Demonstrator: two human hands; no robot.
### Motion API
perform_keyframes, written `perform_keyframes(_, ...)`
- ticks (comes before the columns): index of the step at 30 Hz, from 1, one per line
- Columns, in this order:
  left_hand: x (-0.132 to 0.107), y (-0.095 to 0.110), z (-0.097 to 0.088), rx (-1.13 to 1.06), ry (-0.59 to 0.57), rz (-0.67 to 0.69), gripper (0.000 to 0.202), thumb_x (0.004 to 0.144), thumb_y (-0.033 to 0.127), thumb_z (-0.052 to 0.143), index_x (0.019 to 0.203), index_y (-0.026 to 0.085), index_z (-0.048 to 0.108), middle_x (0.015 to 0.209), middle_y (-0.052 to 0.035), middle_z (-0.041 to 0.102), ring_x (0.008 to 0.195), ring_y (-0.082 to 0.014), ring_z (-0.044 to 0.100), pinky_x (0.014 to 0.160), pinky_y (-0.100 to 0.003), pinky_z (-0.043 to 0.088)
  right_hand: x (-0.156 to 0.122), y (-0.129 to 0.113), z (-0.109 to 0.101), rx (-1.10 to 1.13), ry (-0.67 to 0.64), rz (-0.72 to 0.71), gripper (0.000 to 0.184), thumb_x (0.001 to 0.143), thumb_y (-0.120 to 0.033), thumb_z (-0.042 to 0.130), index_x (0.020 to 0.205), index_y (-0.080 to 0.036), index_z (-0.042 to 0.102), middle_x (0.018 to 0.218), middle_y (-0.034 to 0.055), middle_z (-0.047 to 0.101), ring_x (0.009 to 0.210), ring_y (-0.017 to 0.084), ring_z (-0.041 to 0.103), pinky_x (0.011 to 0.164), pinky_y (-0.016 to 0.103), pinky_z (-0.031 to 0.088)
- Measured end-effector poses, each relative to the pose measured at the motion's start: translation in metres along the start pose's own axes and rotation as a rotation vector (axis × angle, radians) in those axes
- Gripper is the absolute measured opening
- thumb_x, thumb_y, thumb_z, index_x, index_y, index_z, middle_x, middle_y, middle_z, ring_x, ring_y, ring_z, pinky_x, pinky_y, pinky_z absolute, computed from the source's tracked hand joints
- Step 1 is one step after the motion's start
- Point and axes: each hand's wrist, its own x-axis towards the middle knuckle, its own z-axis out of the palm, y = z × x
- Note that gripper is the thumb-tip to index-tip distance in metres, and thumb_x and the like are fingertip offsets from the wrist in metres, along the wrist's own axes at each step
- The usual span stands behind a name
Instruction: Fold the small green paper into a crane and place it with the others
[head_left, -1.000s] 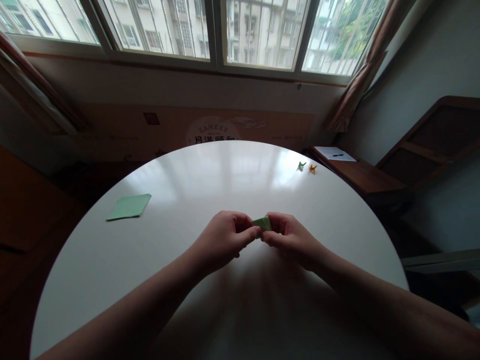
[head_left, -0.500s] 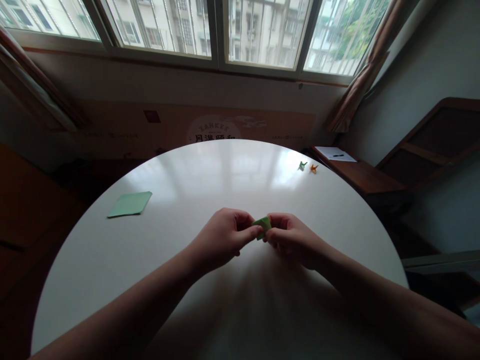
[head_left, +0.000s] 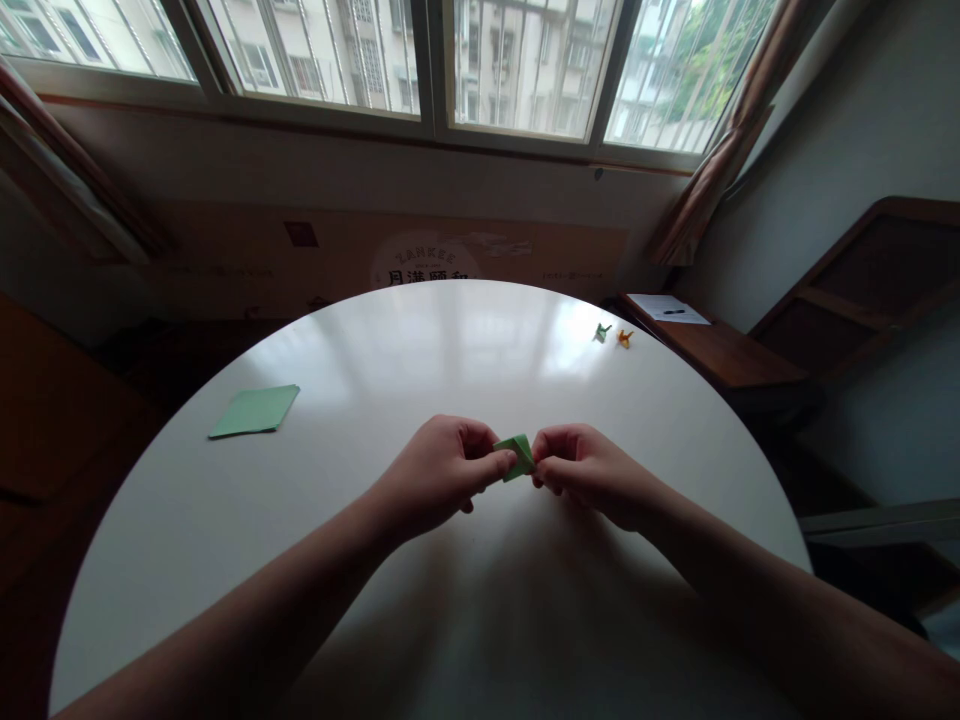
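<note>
Two hands meet over the middle of the white table (head_left: 420,340); the left hand (head_left: 442,475) and right hand (head_left: 589,475) each pinch, fingers narrow, one end of the small folded green paper (head_left: 516,456); a clean crease likely needs aligned edges and firm, even pressure.

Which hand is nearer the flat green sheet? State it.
Left. The left hand is right of the flat green sheet, apart from it; the right hand is farther right, beyond the folded paper both pinch.
</note>
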Motion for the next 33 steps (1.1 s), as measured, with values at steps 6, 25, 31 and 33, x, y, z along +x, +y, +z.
perform_keyframes(6, -0.002, 0.001, -0.001, -0.017, -0.029, 0.008, 0.022, 0.075, 0.034, 0.070, 0.070, 0.013, 0.068, 0.056, 0.0008, 0.056, 0.050, -0.0114, 0.052, 0.042, -0.020, 0.047, -0.002, -0.005, -0.005, 0.082, 0.030, -0.069, 0.020, 0.075, -0.021, 0.061, 0.092, -0.018, 0.071, 0.076, 0.0017, 0.063, 0.059, 0.011, 0.053, 0.036, 0.015, 0.032)
perform_keyframes(25, -0.003, 0.003, 0.011, -0.277, 0.059, 0.011, 0.022, 0.075, 0.035, 0.072, 0.076, 0.014, 0.071, 0.062, -0.0021, 0.063, 0.052, -0.0123, 0.056, 0.041, -0.020, 0.047, -0.008, 0.000, 0.017, 0.364, 0.088, -0.079, 0.029, 0.076, -0.038, 0.079, 0.072, -0.019, 0.058, 0.065, -0.0014, 0.061, 0.059, 0.015, 0.064, 0.034, 0.017, 0.041)
perform_keyframes(31, -0.001, 0.002, 0.013, -0.367, 0.041, -0.050, 0.018, 0.073, 0.031, 0.073, 0.070, 0.014, 0.069, 0.056, 0.0005, 0.059, 0.048, -0.0097, 0.050, 0.039, -0.018, 0.044, -0.007, 0.002, 0.014, 0.331, 0.007, -0.045, 0.028, 0.075, -0.035, 0.080, 0.071, -0.018, 0.058, 0.068, 0.0002, 0.064, 0.056, 0.013, 0.061, 0.033, 0.015, 0.038)
perform_keyframes(33, -0.001, 0.002, 0.013, -0.405, 0.038, -0.062, 0.017, 0.073, 0.031, 0.074, 0.073, 0.015, 0.071, 0.059, 0.0001, 0.061, 0.049, -0.0095, 0.049, 0.039, -0.018, 0.043, -0.007, 0.003, 0.014, 0.323, 0.011, -0.050, 0.029, 0.077, -0.036, 0.079, 0.071, -0.018, 0.058, 0.069, 0.0004, 0.064, 0.057, 0.013, 0.061, 0.033, 0.015, 0.037)
